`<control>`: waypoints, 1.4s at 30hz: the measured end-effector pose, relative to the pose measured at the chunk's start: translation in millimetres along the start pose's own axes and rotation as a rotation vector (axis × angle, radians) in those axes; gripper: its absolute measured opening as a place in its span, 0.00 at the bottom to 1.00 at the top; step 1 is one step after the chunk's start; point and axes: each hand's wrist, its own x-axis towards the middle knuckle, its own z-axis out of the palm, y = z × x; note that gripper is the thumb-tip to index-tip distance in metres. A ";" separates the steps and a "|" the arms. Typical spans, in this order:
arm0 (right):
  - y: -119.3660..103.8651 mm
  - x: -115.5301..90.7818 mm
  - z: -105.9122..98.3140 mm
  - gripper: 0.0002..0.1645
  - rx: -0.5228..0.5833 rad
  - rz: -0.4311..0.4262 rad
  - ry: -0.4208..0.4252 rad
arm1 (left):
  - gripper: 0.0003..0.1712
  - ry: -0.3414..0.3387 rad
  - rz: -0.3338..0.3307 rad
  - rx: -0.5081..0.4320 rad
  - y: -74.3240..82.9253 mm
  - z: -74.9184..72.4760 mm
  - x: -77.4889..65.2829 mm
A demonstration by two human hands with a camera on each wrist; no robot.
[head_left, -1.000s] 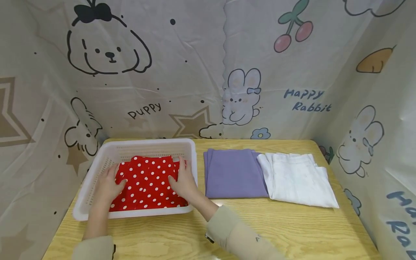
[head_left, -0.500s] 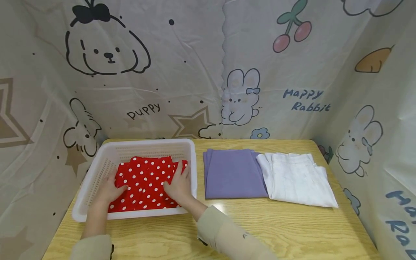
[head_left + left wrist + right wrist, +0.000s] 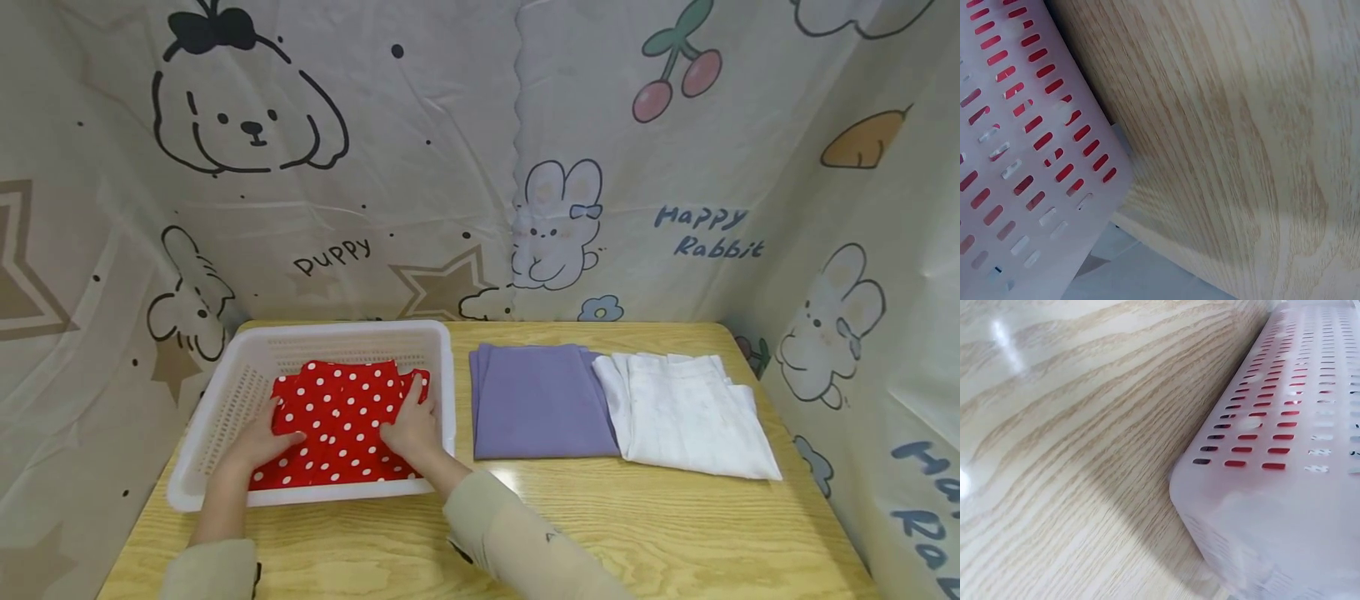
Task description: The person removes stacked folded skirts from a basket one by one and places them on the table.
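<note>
A folded red cloth with white dots [image 3: 341, 417] lies inside a white plastic basket [image 3: 444, 358]. My left hand [image 3: 258, 446] rests on the cloth's left side, its thumb across the top and its fingers along the edge, partly hidden. On the opposite side, my right hand [image 3: 412, 429] touches the cloth with fingers stretched toward the far right corner and thumb on top. Both wrist views show only the basket's slotted wall, with red showing through the slots [image 3: 1041, 140] [image 3: 1279, 437]; neither hand appears there.
Right of the basket, a folded purple cloth [image 3: 543, 404] lies on the wooden table [image 3: 600, 525]. A folded white cloth [image 3: 690, 417] lies beside it, overlapping its right edge. A printed curtain [image 3: 450, 192] encloses the back and sides.
My right hand has shifted left, away from the basket's right wall and further onto the red cloth. My left thumb has slid slightly right over the cloth. The basket stays put.
</note>
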 end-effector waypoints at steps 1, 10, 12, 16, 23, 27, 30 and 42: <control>0.0 0.8 0.1 0.57 0.006 0.008 -0.011 | 0.56 -0.003 -0.008 0.002 -0.1 -0.2 0.2; 4.7 9.3 -0.7 0.55 0.081 0.019 -0.123 | 0.55 -0.036 -0.042 -0.061 -1.5 -3.3 1.9; 5.5 9.6 -1.9 0.56 0.101 0.018 -0.162 | 0.55 -0.047 -0.052 -0.095 -1.7 -3.7 2.2; 5.4 8.9 -3.4 0.57 0.090 0.009 -0.196 | 0.55 -0.068 -0.067 -0.163 -4.2 -4.4 2.6; 3.8 8.8 -0.5 0.59 -0.033 0.003 -0.209 | 0.53 -0.099 -0.086 -0.182 -5.7 -7.1 4.4; 3.3 8.8 -0.1 0.59 0.009 -0.001 -0.228 | 0.53 -0.104 -0.081 -0.188 -7.8 -7.5 5.5; 3.1 9.1 -0.8 0.60 0.037 -0.004 -0.240 | 0.53 -0.091 -0.084 -0.194 -9.1 -7.4 5.6; 4.4 9.1 -1.9 0.57 0.125 -0.079 -0.185 | 0.42 -0.046 -0.076 -0.184 -6.6 -8.6 3.1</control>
